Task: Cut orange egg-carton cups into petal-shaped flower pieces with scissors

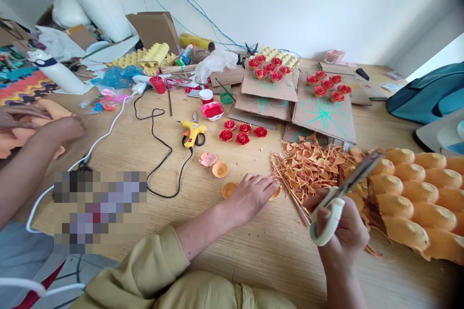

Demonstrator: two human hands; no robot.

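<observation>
Right hand [344,234] holds scissors [350,183] near orange scraps [311,166].

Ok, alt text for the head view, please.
The right grip holds white-handled scissors, while the left grip rests at a small orange cup on a wooden table. Nearby lie orange scraps, an orange egg tray, red flowers and a yellow glue gun; another person's hands are at left.
</observation>
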